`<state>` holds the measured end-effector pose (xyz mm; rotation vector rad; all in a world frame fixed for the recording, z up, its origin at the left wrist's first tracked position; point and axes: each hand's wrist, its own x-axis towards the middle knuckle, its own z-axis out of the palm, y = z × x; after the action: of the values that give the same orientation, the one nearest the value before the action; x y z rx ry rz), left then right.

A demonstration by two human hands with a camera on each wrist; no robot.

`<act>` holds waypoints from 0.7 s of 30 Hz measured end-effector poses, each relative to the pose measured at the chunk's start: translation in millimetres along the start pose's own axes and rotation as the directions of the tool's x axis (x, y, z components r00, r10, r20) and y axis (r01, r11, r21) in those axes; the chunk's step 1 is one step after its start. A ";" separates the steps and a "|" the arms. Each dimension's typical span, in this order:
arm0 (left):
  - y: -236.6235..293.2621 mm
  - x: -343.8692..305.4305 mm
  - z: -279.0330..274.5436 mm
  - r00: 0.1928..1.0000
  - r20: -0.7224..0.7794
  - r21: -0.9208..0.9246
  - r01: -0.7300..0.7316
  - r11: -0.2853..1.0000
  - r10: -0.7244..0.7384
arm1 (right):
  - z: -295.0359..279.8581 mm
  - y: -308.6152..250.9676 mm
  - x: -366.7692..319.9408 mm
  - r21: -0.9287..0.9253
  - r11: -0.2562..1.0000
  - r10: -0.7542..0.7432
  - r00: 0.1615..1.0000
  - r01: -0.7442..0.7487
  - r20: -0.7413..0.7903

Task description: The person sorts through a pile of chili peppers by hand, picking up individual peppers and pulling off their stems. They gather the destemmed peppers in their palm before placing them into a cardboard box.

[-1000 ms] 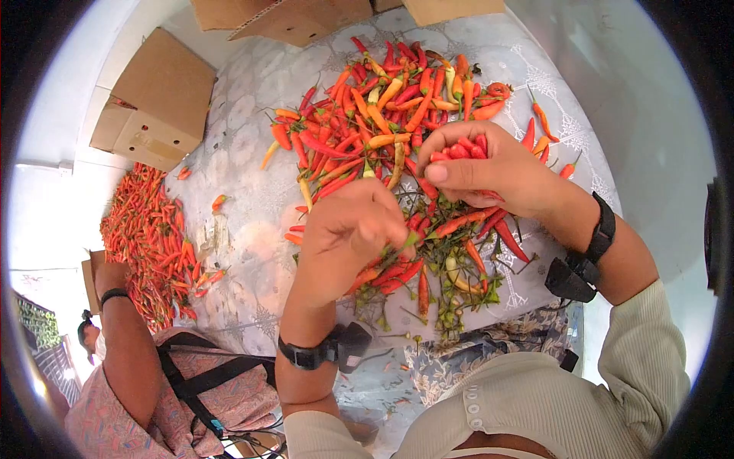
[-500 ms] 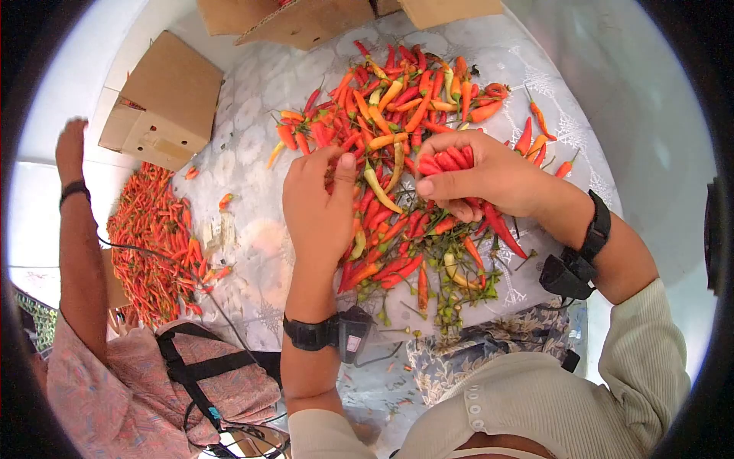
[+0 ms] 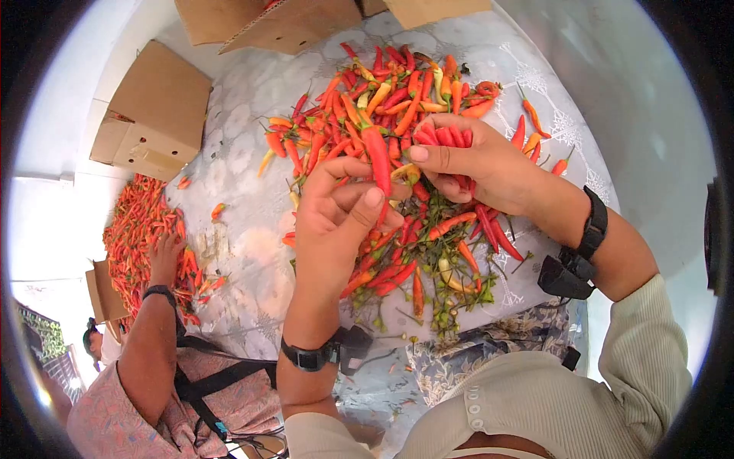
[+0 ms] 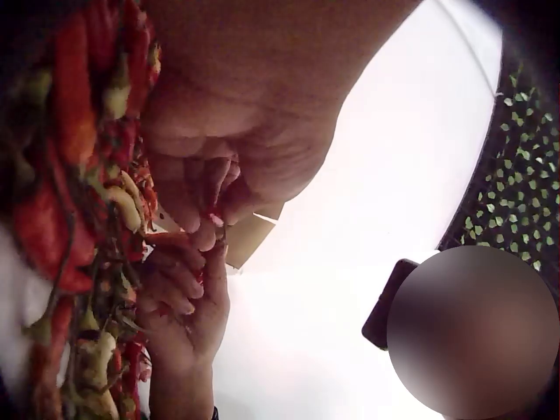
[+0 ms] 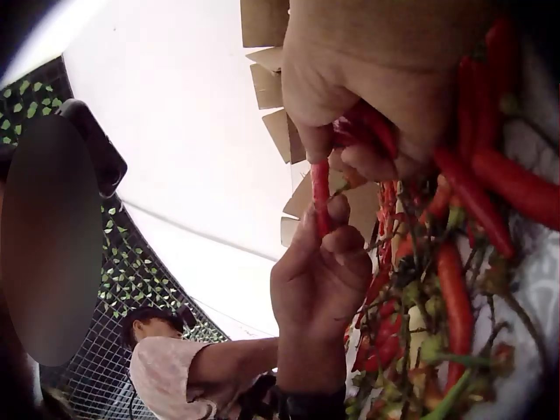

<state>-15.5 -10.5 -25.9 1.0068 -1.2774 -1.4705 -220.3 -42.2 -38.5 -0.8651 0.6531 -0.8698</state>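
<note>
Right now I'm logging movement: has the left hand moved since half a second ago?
Yes: in the head view, the left hand moved rightward, away from the large left box.

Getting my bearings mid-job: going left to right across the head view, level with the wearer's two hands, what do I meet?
Pile of peppers → left hand, holding a red pepper → right hand, gripping several red peppers → black wrist strap.

This looks like a produce workroom: chillies (image 3: 394, 99) lie heaped on a table (image 3: 256, 203) (cardboard boxes (image 3: 157, 107) beside them).
</note>
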 end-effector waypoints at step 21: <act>-0.2 1.0 3.5 0.989 -0.126 0.260 -0.042 0.965 0.077 | -6.8 -32.5 -9.7 -0.798 0.556 -0.359 0.933 0.230 0.019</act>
<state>-19.1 -10.5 -25.6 1.2054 -1.4107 -1.1896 -242.7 -48.2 -12.7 -1.7862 1.0828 -0.9507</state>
